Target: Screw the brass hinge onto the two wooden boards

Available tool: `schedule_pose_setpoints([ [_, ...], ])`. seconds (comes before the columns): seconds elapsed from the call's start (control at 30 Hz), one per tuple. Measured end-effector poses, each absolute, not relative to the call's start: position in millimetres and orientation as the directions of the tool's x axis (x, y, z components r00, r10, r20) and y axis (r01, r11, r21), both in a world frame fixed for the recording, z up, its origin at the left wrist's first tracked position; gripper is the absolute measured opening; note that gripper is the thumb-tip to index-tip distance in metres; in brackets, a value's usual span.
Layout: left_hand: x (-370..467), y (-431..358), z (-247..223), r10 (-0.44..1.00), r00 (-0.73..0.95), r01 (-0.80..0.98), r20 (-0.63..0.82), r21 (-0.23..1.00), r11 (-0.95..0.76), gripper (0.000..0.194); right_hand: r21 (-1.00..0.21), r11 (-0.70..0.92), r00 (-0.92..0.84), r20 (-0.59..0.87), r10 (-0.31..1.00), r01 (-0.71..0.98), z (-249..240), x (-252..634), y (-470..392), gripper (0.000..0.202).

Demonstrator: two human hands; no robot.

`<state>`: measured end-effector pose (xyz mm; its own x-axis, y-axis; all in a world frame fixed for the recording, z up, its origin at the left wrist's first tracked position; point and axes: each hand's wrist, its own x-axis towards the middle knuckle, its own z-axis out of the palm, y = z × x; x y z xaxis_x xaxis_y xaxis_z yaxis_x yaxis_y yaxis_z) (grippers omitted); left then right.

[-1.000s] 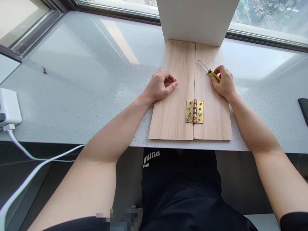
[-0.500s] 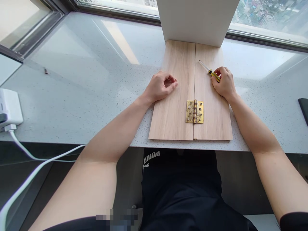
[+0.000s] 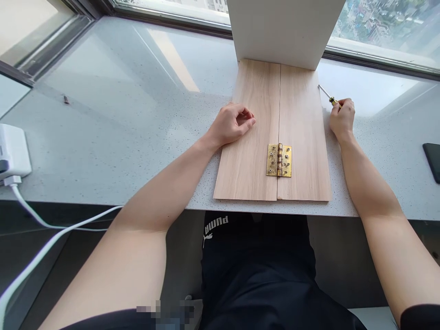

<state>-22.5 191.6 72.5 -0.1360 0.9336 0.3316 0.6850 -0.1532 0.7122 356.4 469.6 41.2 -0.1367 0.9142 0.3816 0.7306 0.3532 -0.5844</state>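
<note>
Two light wooden boards lie side by side, the left board and the right board. Across their seam, near the front edge, lies a brass hinge with screws or holes in both leaves. My left hand rests on the left board with its fingers curled and a gap between thumb and fingertips; nothing shows in it. Beyond the right board's right edge, my right hand holds a yellow and black screwdriver by its handle, its shaft pointing back and left.
A white box-like block stands at the boards' far end. On the speckled counter are a white charger with a cable at the left, a small dark object, and a black device at the right.
My right hand has moved right with the screwdriver, off the right board and over the counter. My left hand has stayed in place. The view has shifted slightly.
</note>
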Motion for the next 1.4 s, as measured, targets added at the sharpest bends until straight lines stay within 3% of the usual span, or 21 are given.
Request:
schedule_pose_setpoints([
  [0.17,-22.0,191.6,73.8,0.934,-0.142,0.687,0.329,0.711,-0.147,0.012,-0.534,0.349,-0.155,0.374,0.914,0.770,39.7,362.1,465.3,0.013],
  [0.53,-19.6,194.1,73.1,0.927,-0.132,0.695,0.351,0.700,-0.166,0.012,-0.540,0.359,-0.182,0.355,0.917,0.761,43.7,358.5,453.3,0.012],
  [0.8,-19.2,193.8,73.2,0.932,-0.148,0.681,0.331,0.717,-0.147,0.012,-0.538,0.368,-0.205,0.339,0.918,0.758,47.0,356.7,446.3,0.028],
  [1.17,-21.7,193.7,71.9,0.933,-0.135,0.693,0.334,0.705,-0.153,0.012,-0.509,0.360,-0.232,0.299,0.926,0.782,52.5,352.5,438.8,0.015],
  [1.4,-26.6,194.0,64.9,0.931,-0.139,0.705,0.338,0.693,-0.147,0.014,-0.569,0.361,-0.222,0.300,0.928,0.739,56.8,362.0,424.3,0.027],
])
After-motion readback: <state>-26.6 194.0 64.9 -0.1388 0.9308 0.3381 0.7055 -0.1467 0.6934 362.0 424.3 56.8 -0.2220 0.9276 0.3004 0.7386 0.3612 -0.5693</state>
